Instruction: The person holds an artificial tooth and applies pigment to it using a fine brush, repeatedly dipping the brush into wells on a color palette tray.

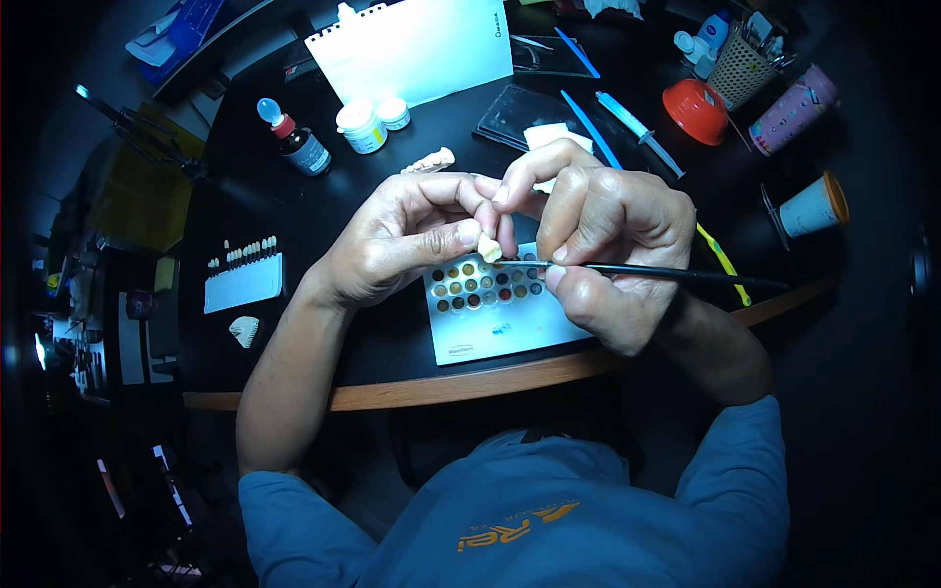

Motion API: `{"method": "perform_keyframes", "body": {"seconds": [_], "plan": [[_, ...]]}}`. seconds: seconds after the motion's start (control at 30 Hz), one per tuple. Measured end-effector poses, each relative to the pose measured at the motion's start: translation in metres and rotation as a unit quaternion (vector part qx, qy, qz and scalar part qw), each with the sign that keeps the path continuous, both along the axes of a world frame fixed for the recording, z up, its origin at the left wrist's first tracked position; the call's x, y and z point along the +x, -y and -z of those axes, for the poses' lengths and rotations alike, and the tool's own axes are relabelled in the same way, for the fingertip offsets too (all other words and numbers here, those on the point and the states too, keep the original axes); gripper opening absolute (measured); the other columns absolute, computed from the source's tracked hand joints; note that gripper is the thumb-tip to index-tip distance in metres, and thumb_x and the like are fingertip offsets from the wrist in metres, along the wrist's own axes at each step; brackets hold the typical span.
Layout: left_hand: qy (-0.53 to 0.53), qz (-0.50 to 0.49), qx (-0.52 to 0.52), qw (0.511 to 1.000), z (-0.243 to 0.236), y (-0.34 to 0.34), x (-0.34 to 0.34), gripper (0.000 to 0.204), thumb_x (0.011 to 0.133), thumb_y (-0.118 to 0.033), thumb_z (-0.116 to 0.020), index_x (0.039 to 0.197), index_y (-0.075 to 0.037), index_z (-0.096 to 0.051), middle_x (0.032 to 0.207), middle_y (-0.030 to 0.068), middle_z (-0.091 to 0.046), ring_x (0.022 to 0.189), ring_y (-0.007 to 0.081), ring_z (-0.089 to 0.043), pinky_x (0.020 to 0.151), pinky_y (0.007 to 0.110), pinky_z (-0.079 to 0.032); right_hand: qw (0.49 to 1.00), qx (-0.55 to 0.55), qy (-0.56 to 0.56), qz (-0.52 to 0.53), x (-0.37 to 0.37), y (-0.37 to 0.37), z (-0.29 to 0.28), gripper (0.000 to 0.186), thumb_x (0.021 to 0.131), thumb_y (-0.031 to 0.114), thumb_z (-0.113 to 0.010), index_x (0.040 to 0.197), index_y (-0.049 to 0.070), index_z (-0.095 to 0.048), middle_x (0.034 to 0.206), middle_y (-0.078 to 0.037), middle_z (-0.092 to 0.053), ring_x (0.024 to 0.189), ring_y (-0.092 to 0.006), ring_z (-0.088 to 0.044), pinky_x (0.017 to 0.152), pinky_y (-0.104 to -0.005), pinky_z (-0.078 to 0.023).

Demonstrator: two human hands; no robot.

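The left hand (402, 240) has its grip clamped on a small cream tooth-shaped ceramic piece (488, 245), pinched between thumb and fingertips just above the white palette with round wells of coloured stain (490, 304) on the dark round bench (294, 343). The right hand (608, 235), its grip closed on a thin black-handled brush (637, 269), works best braced against the left, so the tip meets the piece lightly and steadily, with little stain per stroke
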State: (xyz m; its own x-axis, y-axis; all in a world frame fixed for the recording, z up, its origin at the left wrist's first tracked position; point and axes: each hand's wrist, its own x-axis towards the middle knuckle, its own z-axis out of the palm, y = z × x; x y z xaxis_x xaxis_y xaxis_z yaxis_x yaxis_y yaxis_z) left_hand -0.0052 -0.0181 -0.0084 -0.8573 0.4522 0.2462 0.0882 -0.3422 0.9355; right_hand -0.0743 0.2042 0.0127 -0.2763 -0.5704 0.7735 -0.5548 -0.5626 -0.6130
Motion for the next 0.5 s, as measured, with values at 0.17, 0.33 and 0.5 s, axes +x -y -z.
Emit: {"method": "perform_keyframes", "body": {"seconds": [0.17, 0.33, 0.5], "plan": [[0.017, 0.025, 0.004, 1.000, -0.0009, 0.0009, -0.0018, 0.024, 0.098, -0.017, -0.064, 0.104, 0.006, -0.066, 0.109, 0.0140, -0.066, 0.106, 0.0188, -0.066, 0.100, 0.029, -0.048, 0.996, -0.053, 0.070, -0.006, 0.0044, 0.0064, 0.0078, 0.010, 0.077, 0.003, -0.063, 0.076, 0.006, -0.053, 0.069, -0.006, -0.055, 0.101, -0.0280, -0.063, 0.094, -0.0482, -0.054], [0.018, 0.021, 0.006, 1.000, 0.0007, 0.0025, -0.0007, 0.024, 0.098, -0.017, -0.064, 0.104, 0.006, -0.066, 0.109, 0.0143, -0.066, 0.106, 0.0187, -0.066, 0.100, 0.029, -0.048, 0.999, -0.035, 0.016, 0.003, -0.0002, 0.0052, 0.0039, 0.010, 0.079, 0.006, -0.063, 0.077, 0.006, -0.053, 0.069, -0.006, -0.055, 0.100, -0.0276, -0.062, 0.096, -0.0501, -0.054], [0.039, -0.005, 0.016, 0.999, -0.0031, -0.0010, 0.0009, 0.025, 0.095, -0.018, -0.070, 0.104, 0.005, -0.066, 0.103, 0.0134, -0.066, 0.098, 0.0171, -0.064, 0.092, 0.031, -0.052, 1.000, -0.016, -0.007, 0.019, 0.0001, 0.0032, 0.0014, 0.010, 0.078, 0.006, -0.063, 0.075, 0.007, -0.053, 0.069, -0.005, -0.055, 0.099, -0.0279, -0.062, 0.096, -0.0505, -0.053]]}}
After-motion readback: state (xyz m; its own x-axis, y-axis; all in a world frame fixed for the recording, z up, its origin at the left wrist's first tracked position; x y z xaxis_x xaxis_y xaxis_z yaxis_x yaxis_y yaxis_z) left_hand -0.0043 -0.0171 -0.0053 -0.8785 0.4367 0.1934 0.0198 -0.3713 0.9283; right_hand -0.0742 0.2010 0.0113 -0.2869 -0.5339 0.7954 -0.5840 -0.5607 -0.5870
